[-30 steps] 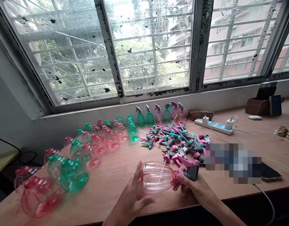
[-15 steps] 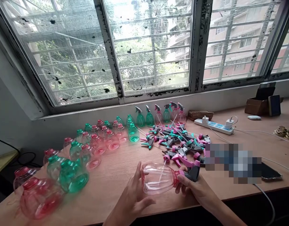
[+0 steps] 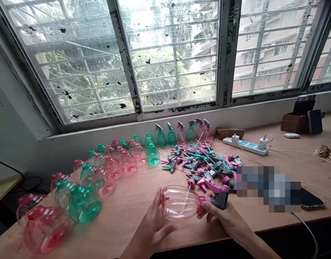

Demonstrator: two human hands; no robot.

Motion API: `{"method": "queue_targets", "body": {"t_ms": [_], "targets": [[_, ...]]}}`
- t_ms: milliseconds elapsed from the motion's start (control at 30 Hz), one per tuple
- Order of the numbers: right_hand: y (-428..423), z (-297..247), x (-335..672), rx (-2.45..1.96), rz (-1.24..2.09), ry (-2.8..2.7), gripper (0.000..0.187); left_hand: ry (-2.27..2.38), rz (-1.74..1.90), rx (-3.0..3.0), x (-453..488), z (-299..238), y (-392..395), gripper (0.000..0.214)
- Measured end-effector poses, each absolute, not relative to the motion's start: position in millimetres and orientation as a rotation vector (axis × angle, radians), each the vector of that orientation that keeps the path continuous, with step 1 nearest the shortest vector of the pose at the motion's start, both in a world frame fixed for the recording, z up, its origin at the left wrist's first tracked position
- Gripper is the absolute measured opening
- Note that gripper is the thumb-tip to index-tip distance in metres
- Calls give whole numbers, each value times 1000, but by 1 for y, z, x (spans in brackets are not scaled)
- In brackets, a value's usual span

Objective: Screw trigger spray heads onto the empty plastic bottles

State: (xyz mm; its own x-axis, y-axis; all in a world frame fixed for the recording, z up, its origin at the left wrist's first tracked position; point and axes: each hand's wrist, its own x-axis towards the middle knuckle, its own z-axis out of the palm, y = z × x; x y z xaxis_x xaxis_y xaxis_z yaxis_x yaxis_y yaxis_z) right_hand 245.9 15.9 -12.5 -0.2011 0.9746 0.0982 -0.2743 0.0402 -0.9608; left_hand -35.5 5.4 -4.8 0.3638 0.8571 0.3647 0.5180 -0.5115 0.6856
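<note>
A clear pink spray bottle (image 3: 178,207) lies sideways in the air above the front of the table, its base to the left. My right hand (image 3: 221,216) is closed around its neck, at the pink collar of the dark grey trigger sprayer (image 3: 220,199). A white dip tube shows inside the bottle. My left hand (image 3: 154,223) rests its outstretched fingers against the bottle's base, with the thumb spread away below. Just beyond the bottle lies a heap of loose trigger sprayers (image 3: 205,158) in pink, teal and grey.
Open pink and green bottles, such as a green bottle (image 3: 85,205), stand in rows at left. Several bottles with sprayers (image 3: 161,136) line the wall. A power strip (image 3: 246,145), a phone (image 3: 312,198) and cables lie at right. The table's front edge runs close below my hands.
Very little differs. My left fingers have shifted slightly against the bottle's base, and my right fingers have moved a little at the collar. The view has tilted slightly.
</note>
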Motion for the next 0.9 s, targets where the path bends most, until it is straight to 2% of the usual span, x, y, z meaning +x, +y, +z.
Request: {"method": "queue_targets", "body": {"t_ms": [300, 467, 733, 900], "targets": [[16, -15, 247, -789, 1458, -1183, 35, 1203, 989, 2251, -34, 0, 6, 70], [17, -18, 247, -795, 1460, -1185, 35, 1182, 1036, 2305, -35, -1, 5, 92], [17, -17, 247, -739, 1458, -1179, 31, 1233, 1016, 2229, -33, 6, 1, 77], [17, -20, 248, -743, 1448, -1189, 31, 1287, 1016, 2189, -34, 4, 1, 86]]}}
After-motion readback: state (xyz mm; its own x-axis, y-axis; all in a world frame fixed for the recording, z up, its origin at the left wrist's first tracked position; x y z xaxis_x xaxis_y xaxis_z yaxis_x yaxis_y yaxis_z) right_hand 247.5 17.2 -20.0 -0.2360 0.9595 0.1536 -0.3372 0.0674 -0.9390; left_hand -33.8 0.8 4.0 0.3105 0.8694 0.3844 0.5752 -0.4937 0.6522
